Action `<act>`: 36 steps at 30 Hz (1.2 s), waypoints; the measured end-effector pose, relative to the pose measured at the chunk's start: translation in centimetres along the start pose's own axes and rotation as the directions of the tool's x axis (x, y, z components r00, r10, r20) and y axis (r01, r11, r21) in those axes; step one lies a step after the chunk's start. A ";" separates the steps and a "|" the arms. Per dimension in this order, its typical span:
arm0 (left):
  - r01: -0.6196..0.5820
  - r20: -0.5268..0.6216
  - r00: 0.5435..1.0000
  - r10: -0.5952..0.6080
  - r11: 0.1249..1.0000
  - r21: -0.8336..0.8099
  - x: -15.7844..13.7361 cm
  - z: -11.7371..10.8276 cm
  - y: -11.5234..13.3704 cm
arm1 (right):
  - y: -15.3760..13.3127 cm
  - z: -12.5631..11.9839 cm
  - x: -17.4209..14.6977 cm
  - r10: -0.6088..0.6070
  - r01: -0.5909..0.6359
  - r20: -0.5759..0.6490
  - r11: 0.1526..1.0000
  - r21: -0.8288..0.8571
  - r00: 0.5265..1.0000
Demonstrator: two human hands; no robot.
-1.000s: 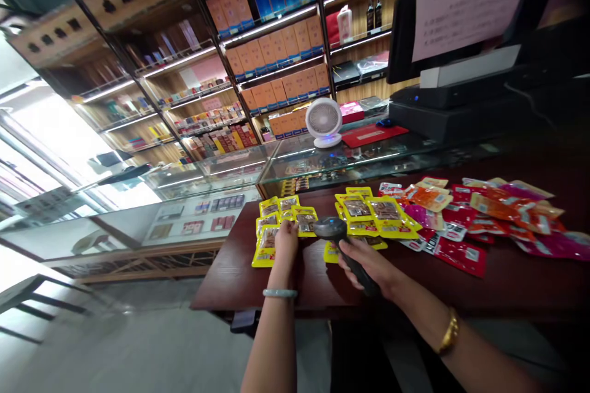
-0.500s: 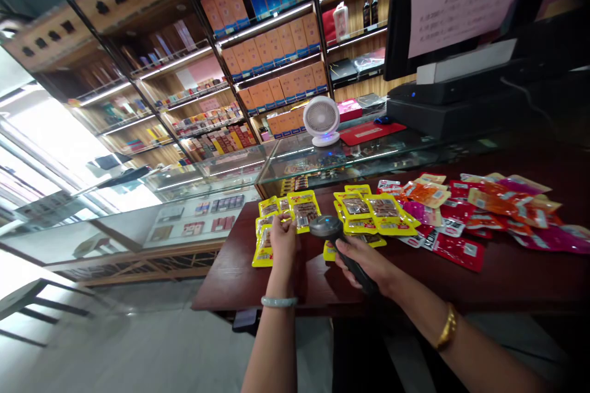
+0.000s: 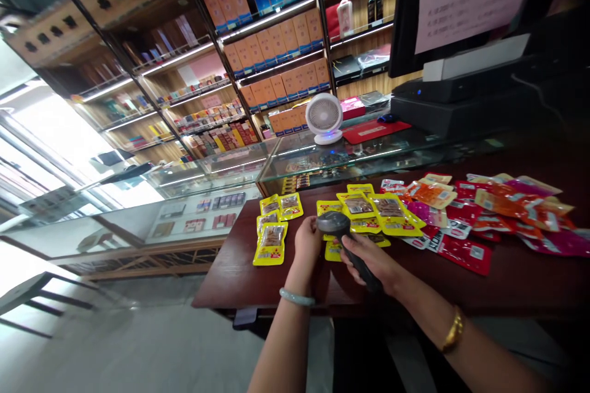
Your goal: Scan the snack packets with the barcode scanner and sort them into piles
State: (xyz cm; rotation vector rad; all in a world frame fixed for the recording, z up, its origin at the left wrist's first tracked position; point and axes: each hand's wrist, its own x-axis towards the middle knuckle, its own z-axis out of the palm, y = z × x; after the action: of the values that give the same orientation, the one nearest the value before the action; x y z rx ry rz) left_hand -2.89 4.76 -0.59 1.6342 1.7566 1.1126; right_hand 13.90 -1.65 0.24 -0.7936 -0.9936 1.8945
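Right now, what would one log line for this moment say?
left hand: near yellow snack packet, grip unclear | right hand: holding handheld barcode scanner | table: yellow packets left and centre, red and orange pouches right

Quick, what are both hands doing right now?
Left hand: by a yellow packet; fingertips partly hidden, can't tell if it's gripping.
Right hand: closed, holding the dark scanner.

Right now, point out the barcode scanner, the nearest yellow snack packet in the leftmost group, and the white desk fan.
Barcode scanner [image 3: 334, 223]: head view, on its rounded scanning head.
Nearest yellow snack packet [image 3: 271, 238]: head view, on its front face.
White desk fan [image 3: 324, 115]: head view, on its round grille.
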 end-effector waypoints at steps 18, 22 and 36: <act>-0.037 0.083 0.995 -0.046 0.620 0.784 8.4 -4.2 -3.1 | -0.3 0.1 0.4 0.043 -0.043 -0.013 0.999 -0.007 0.999; -0.187 0.244 0.969 -0.029 0.556 0.810 7.6 -4.1 -3.0 | -0.5 0.0 0.3 0.056 -0.056 -0.024 0.998 -0.002 0.998; 0.052 -0.022 0.998 -0.067 0.487 0.872 6.6 -4.1 -2.2 | -0.7 0.1 -0.5 0.037 -0.037 -0.001 0.999 -0.017 0.999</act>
State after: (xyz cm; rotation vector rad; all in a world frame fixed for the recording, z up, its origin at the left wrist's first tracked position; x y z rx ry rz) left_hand -8.51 10.32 0.99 2.0473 2.5690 0.0440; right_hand 14.34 -1.83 0.96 -0.8278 -1.0028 1.9199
